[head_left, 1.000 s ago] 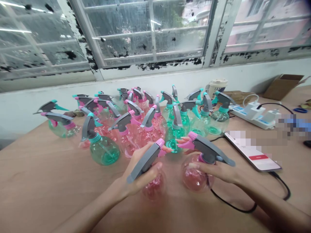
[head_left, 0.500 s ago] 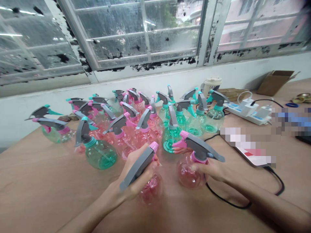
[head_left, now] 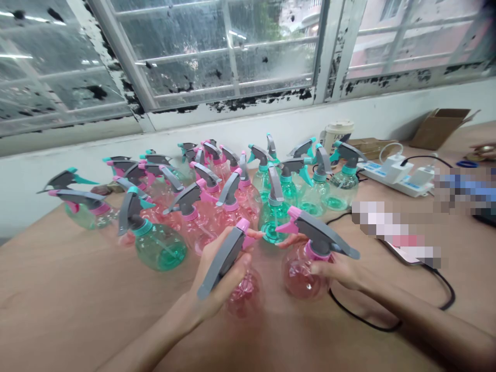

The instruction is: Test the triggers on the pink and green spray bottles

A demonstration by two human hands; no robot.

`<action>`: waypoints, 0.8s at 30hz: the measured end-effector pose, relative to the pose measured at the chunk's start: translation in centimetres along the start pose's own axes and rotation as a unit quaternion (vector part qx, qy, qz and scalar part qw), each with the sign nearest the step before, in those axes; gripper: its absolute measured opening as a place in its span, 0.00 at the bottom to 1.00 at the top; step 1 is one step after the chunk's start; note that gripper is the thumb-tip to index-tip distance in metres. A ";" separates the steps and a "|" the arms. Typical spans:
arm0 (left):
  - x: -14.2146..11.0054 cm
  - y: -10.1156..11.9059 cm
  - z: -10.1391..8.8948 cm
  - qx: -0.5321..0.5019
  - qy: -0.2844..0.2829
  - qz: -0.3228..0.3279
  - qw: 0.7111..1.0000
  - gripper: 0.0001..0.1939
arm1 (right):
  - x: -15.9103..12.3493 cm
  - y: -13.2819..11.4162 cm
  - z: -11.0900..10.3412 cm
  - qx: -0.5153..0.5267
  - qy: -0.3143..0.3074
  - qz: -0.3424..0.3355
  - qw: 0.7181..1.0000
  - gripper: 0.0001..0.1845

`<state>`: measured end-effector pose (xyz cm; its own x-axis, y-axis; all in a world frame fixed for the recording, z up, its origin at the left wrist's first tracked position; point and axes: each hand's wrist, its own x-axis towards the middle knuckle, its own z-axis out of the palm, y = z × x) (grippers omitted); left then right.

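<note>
My left hand is closed round the neck of a pink spray bottle, under its grey and pink spray head. Its index finger reaches out past the trigger to the right. My right hand grips a second pink spray bottle below the collar, its fingertips showing behind the pink trigger. Both bottles stand close together at the front, with a small gap between them. Just beyond them is a green spray bottle. Another green bottle is left of my left hand.
Several pink and green spray bottles crowd the table behind. To the right lie a partly blurred phone-like item with a black cable, a white power strip, a paper cup and a cardboard box. Another person's hand shows at the right edge.
My left hand and its bottle have shifted slightly right, and its index finger now stretches out further. The right hand's hold looks the same. Another person's hand has come in at the right edge.
</note>
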<state>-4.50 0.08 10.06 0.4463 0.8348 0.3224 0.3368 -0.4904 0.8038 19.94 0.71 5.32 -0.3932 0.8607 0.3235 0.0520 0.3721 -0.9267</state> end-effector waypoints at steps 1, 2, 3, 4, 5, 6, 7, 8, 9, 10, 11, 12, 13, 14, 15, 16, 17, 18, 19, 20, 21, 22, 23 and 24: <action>0.0 0.0 0.0 0.000 0.000 0.002 1.000 0.16 | -0.1 0.1 0.0 0.001 -0.002 0.002 1.000 0.30; 0.1 0.0 0.0 -0.001 0.000 0.005 1.000 0.16 | -0.1 0.2 -0.1 -0.001 -0.003 0.004 1.000 0.29; 0.1 0.1 0.0 -0.003 0.002 0.008 1.000 0.16 | -0.2 0.3 -0.2 -0.005 -0.005 0.005 1.000 0.29; 0.1 0.2 0.0 -0.002 0.004 0.011 1.000 0.16 | -0.3 0.5 -0.3 -0.012 -0.008 0.010 1.000 0.29; 0.1 0.2 0.0 -0.001 0.006 0.014 1.000 0.16 | -0.3 0.7 -0.5 -0.021 -0.013 0.014 1.000 0.28; 0.1 0.3 0.0 0.001 0.008 0.015 1.000 0.15 | -0.4 0.8 -0.6 -0.031 -0.018 0.018 0.999 0.27; 0.1 0.3 -0.1 0.003 0.010 0.014 1.000 0.15 | -0.4 0.9 -0.8 -0.041 -0.022 0.022 0.999 0.26; 0.1 0.3 -0.1 0.006 0.010 0.013 1.000 0.15 | -0.5 1.0 -0.9 -0.048 -0.024 0.026 0.998 0.24; 0.2 0.3 -0.2 0.009 0.008 0.012 1.000 0.15 | -0.5 1.1 -1.0 -0.054 -0.025 0.028 0.998 0.23; 0.2 0.3 -0.3 0.012 0.002 0.012 1.000 0.14 | -0.5 1.2 -1.1 -0.059 -0.026 0.030 0.997 0.22; 0.3 0.3 -0.5 0.016 -0.005 0.015 1.000 0.13 | -0.5 1.2 -1.1 -0.063 -0.026 0.031 0.997 0.21; 0.3 0.3 -0.6 0.020 -0.013 0.021 0.999 0.11 | -0.5 1.1 -1.1 -0.067 -0.026 0.031 0.997 0.19; 0.3 0.3 -0.7 0.022 -0.016 0.030 0.999 0.09 | -0.5 1.1 -1.1 -0.070 -0.024 0.030 0.997 0.18; 0.4 0.2 -0.8 0.024 -0.018 0.040 0.999 0.08 | -0.4 1.0 -1.1 -0.072 -0.021 0.029 0.997 0.17; 0.4 0.2 -0.9 0.026 -0.019 0.054 0.998 0.07 | -0.4 0.8 -1.0 -0.072 -0.018 0.026 0.997 0.16; 0.3 0.2 -1.0 0.026 -0.020 0.065 0.997 0.06 | -0.3 0.6 -1.0 -0.073 -0.018 0.023 0.997 0.16; 0.3 0.2 -1.0 0.027 -0.020 0.072 0.997 0.06 | -0.2 0.4 -1.0 -0.075 -0.021 0.022 0.997 0.16; 0.3 0.1 -1.0 0.026 -0.021 0.073 0.997 0.05 | -0.2 0.2 -0.9 -0.078 -0.027 0.022 0.996 0.16; 0.2 0.1 -1.0 0.025 -0.024 0.067 0.997 0.06 | -0.1 0.0 -0.9 -0.084 -0.031 0.023 0.996 0.17; 0.2 0.1 -0.9 0.023 -0.024 0.056 0.998 0.07 | 0.0 -0.2 -0.8 -0.090 -0.031 0.025 0.995 0.17; 0.1 0.1 -0.8 0.020 -0.022 0.041 0.999 0.08 | 0.1 -0.3 -0.7 -0.094 -0.026 0.026 0.995 0.16; 0.1 0.0 -0.8 0.016 -0.018 0.028 0.999 0.10 | 0.1 -0.5 -0.7 -0.094 -0.021 0.025 0.995 0.16; 0.1 0.0 -0.7 0.013 -0.015 0.019 1.000 0.13 | 0.1 -0.5 -0.6 -0.091 -0.018 0.024 0.995 0.16; 0.0 -0.1 -0.6 0.011 -0.013 0.015 1.000 0.15 | 0.1 -0.6 -0.5 -0.087 -0.017 0.022 0.996 0.16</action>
<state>-4.99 0.28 10.29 0.4775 0.8131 0.3329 0.3403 -0.5205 0.7831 20.33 0.79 5.99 -0.4177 0.8661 0.2744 0.2262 0.3917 -0.8918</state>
